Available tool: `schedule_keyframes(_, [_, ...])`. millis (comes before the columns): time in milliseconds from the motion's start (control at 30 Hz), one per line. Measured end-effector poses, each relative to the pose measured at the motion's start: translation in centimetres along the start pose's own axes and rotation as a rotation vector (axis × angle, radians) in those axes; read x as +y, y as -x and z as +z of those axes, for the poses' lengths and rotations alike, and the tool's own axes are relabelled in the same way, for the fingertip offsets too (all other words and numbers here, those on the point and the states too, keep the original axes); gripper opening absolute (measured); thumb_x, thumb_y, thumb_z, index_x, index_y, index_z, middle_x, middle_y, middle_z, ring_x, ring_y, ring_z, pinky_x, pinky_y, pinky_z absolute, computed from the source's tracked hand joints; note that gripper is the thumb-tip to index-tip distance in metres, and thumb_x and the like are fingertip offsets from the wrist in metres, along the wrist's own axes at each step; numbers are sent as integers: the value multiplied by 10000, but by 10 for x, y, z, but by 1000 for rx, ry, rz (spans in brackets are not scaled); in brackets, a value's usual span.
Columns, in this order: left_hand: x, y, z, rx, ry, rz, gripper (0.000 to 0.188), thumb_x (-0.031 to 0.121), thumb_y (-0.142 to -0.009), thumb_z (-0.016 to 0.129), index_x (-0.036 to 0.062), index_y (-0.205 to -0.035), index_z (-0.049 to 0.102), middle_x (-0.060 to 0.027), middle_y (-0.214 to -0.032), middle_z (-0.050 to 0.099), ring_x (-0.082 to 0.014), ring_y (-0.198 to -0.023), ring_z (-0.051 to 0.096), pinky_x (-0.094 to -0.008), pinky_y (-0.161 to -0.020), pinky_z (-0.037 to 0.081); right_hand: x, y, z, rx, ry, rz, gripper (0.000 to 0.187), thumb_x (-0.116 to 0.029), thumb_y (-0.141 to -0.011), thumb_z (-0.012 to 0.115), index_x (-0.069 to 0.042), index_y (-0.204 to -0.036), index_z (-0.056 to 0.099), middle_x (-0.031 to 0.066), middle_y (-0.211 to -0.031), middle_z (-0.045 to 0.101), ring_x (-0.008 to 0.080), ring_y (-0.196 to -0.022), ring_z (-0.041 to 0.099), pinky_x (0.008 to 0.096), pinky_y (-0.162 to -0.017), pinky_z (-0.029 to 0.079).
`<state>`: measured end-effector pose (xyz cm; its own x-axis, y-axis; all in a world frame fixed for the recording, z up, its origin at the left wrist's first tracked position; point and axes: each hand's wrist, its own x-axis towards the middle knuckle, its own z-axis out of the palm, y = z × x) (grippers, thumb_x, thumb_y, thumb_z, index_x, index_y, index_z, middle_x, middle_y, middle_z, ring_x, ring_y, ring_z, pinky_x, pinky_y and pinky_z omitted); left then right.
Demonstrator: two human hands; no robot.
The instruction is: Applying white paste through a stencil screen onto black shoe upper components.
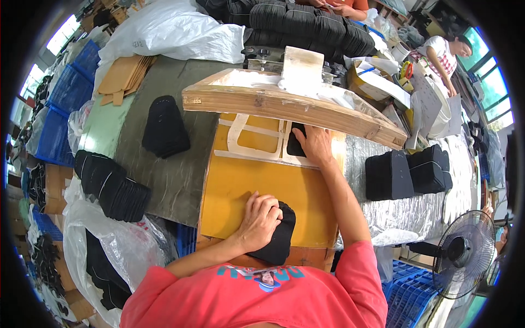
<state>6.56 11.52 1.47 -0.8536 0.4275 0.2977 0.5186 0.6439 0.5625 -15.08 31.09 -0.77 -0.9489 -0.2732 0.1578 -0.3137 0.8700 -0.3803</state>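
Note:
My left hand [260,220] is closed, its curled fingers gripping the edge of a small stack of black insole-shaped pieces [280,238] near the front of a yellow board [262,191]. Farther off, my right hand [316,145] lies fairly flat, fingers stretched out over a black piece [295,144]. That piece sits in the right opening of a white template [239,143] fixed to the board. A tilted wooden frame [284,104] with a pale block on top stands raised above the template, hiding its far edge.
Black stacks stand on the table at left [165,128] and tied at right [389,175]. More bundles [112,186] lie beside a plastic bag [115,240]. A fan [462,251] and blue crate [407,290] are at lower right. Two other people work beyond the table.

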Motion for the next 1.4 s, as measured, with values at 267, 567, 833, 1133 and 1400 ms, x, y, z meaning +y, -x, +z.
schedule_keyframes(267, [0,-1,-10,-92,-9,-8,570,142,-830,680,69,-1363,492,-148,-1255,466,-361,-1199,435,-576,-1095,271,5,4,6,195,-14,-208,386,-307,-906,570,-80,-1215,610,204,-1117,666,394,-1077,591,505,-984,394])
schedule_keyframes(567, [-2,7,-27,-226,56,47,655,121,-815,693,46,-1416,441,-164,-1381,413,-384,-1273,395,-548,-1116,277,5,0,2,155,-45,-144,487,-377,-954,553,-61,-1325,554,212,-1290,591,382,-1226,513,499,-1079,306])
schedule_keyframes(833, [1,2,-22,-188,55,5,431,68,-754,739,53,-1146,558,-147,-1283,441,-379,-1220,415,-518,-1081,302,8,8,-3,31,93,-217,1008,-737,-786,590,-55,-1493,362,234,-1459,442,394,-1408,330,533,-1174,149])
schedule_keyframes(1133, [-11,9,-17,-46,41,130,305,11,-803,648,116,-1087,616,-54,-1028,576,-280,-1009,557,-465,-962,381,9,7,-5,96,-6,-224,1042,-711,-684,708,-60,-1452,441,227,-1475,420,391,-1408,309,506,-1170,165])
schedule_keyframes(1400, [-70,-57,-44,157,608,-255,469,-29,-875,549,28,-1339,514,-102,-1284,601,-241,-1258,526,-349,-1086,370,17,6,6,145,-19,-138,824,-641,-797,662,-88,-1389,510,210,-1360,550,388,-1313,442,517,-1125,242])
